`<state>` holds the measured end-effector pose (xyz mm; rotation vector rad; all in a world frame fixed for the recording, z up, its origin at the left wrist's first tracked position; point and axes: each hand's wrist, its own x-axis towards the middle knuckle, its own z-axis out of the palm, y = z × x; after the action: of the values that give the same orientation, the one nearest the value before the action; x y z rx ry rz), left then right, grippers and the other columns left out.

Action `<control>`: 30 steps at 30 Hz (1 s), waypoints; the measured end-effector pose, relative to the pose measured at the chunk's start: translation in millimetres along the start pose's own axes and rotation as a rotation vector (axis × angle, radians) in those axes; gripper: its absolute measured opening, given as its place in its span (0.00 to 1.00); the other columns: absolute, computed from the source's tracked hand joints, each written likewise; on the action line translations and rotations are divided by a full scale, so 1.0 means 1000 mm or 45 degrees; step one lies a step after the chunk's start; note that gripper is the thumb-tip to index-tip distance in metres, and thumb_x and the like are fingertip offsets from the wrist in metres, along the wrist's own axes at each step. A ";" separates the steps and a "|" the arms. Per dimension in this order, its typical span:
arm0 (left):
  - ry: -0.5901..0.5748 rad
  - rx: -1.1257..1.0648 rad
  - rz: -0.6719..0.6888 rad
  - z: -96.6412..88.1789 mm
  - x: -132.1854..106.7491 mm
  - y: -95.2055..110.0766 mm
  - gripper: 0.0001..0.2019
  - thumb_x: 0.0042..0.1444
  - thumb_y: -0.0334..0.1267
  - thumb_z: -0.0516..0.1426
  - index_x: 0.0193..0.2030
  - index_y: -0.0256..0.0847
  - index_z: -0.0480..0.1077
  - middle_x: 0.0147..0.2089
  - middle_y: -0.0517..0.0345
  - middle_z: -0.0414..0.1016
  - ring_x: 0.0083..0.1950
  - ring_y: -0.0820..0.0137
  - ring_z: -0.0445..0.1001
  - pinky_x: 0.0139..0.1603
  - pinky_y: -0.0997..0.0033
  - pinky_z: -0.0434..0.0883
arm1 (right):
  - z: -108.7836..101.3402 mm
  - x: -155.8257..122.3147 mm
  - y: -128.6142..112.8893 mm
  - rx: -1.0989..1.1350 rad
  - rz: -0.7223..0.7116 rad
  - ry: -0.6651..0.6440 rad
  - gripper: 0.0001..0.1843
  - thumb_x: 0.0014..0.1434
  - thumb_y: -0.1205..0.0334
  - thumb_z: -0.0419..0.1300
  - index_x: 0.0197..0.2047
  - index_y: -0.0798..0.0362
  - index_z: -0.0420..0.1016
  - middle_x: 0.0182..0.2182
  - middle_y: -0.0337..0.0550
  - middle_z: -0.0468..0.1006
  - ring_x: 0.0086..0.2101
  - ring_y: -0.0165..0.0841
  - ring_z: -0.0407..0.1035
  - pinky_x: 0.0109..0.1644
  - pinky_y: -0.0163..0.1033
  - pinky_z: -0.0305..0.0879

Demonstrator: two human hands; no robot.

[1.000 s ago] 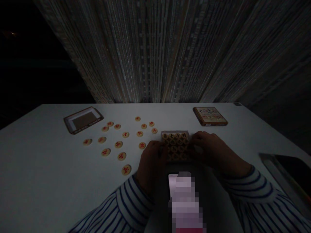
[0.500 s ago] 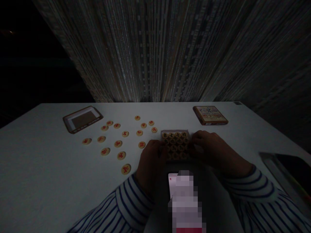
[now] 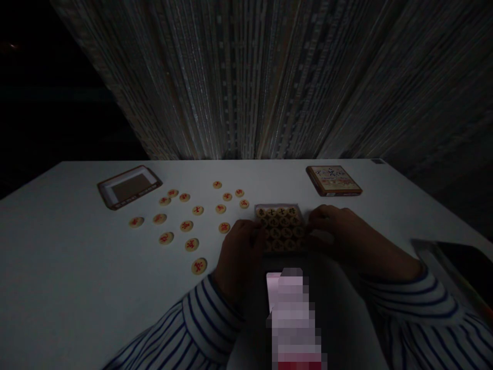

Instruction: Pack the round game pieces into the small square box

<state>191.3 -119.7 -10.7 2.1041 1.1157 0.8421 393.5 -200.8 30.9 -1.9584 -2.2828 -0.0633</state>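
A lit screen [image 3: 273, 289], partly pixelated, lay nearest. Beyond it, the person's left hand [image 3: 239, 253] curled at the left edge of a tray [image 3: 275, 205] holding rows of dark-marked discs [image 3: 282, 212]; finger pinch could not be told. The right hand [image 3: 341, 232], fingers bent, was at the right edge, contact unclear. Red-marked discs [image 3: 199, 265] lay scattered leftward; farther back, an open box half [image 3: 133, 188], left, and a box [image 3: 336, 179], right.

The one camera here rides on the person's head, looking forward and down across the pale worktop [image 3: 88, 288]. From there, I'd say, the hands [image 3: 239, 252] fall close and low, with the curtain [image 3: 239, 77] farther off, up top.
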 end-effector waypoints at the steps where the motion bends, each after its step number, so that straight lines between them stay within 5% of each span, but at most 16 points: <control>1: -0.009 0.006 -0.003 0.000 0.000 0.000 0.07 0.54 0.33 0.53 0.37 0.37 0.71 0.36 0.54 0.73 0.37 0.69 0.73 0.38 0.67 0.71 | 0.000 0.000 -0.001 0.002 -0.002 -0.013 0.07 0.51 0.62 0.59 0.36 0.50 0.75 0.35 0.43 0.72 0.33 0.33 0.67 0.36 0.40 0.60; 30: -0.019 0.058 0.013 0.000 0.000 -0.002 0.07 0.54 0.34 0.53 0.38 0.37 0.71 0.37 0.53 0.74 0.40 0.68 0.73 0.41 0.65 0.71 | -0.002 0.001 -0.007 0.035 -0.039 -0.092 0.07 0.53 0.63 0.57 0.33 0.49 0.77 0.36 0.44 0.72 0.31 0.31 0.66 0.36 0.40 0.59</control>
<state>190.2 -118.1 -12.3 2.1513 1.1274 0.8111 386.8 -201.1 33.9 -1.9432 -2.3455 0.0365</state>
